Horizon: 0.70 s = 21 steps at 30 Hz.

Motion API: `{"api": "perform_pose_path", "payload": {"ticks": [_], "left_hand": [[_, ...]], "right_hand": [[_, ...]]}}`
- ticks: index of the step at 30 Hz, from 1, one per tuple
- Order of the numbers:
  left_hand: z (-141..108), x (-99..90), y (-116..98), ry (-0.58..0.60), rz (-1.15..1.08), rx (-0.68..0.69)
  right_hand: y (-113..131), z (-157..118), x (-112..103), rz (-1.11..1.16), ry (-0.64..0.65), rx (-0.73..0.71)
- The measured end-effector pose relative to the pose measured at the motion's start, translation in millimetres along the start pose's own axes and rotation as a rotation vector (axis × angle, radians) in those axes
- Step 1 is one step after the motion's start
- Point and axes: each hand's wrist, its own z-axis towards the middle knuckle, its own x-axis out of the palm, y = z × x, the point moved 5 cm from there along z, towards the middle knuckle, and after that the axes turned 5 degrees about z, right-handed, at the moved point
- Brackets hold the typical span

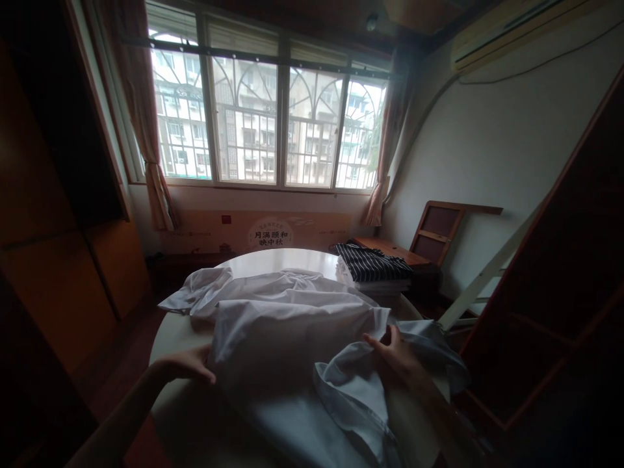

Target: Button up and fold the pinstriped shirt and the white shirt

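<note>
A white garment (287, 338) lies spread and wrinkled over the round white table (273, 259), one sleeve stretching to the far left and loose fabric bunched at the right. At its left edge is my left hand (192, 364), thumb extended, its other fingers partly hidden behind the cloth; whether they grip it cannot be told. My right hand (390, 348) pinches the garment's right edge between thumb and fingers. The near part of the cloth hangs toward me in shadow.
Folded clothes, a black striped one (373, 262) on top of white ones, are stacked at the table's back right. Beyond stand a wooden chair (436, 231) and a pale slanted frame (487, 286). Orange cabinets (58, 292) are at left, a barred window (248, 123) ahead.
</note>
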Motion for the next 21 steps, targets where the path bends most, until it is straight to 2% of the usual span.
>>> {"api": "perform_pose_path", "payload": {"ticks": [2, 3, 4, 5, 6, 9, 10, 11, 14, 16, 18, 21], "left_hand": [[-1.9, 2.5, 6.3, -0.03, 0.084, -0.011], [-1.8, 2.6, 9.2, -0.079, 0.12, -0.028], [-1.3, 2.8, 11.4, -0.13, 0.145, -0.04], [-0.4, 3.5, 13.0, -0.175, 0.153, -0.044], [0.7, 5.3, 14.1, -0.205, 0.147, -0.041], [3.1, 14.2, 13.4, -0.263, 0.07, 0.003], [3.4, 17.7, 11.3, -0.279, 0.046, 0.026], [3.5, 21.1, 8.2, -0.293, 0.024, 0.054], [4.4, 24.4, -4.3, -0.349, -0.015, 0.125], [4.2, 17.1, -13.0, -0.421, 0.0, 0.165], [0.5, 3.8, -19.1, -0.523, 0.015, 0.196], [-11.7, -12.4, -17.8, -0.612, -0.06, 0.191]], "right_hand": [[6.5, -11.0, -13.6, -0.096, -0.175, -0.063], [13.1, -17.5, -17.8, -0.118, -0.226, -0.109], [21.7, -24.2, -18.5, -0.123, -0.22, -0.163], [31.7, -31.1, -15.2, -0.115, -0.152, -0.224], [42.2, -38.8, -7.6, -0.095, -0.026, -0.281], [68.6, -70.7, 29.9, -0.115, 0.482, -0.445], [73.5, -81.3, 41.7, -0.144, 0.597, -0.488], [76.5, -89.2, 51.5, -0.169, 0.658, -0.521], [78.2, -95.2, 69.0, -0.15, 0.665, -0.555], [75.6, -86.9, 68.4, -0.019, 0.657, -0.525], [69.5, -71.4, 55.4, 0.181, 0.649, -0.444], [49.8, -42.2, 13.7, 0.416, 0.522, -0.269]]}}
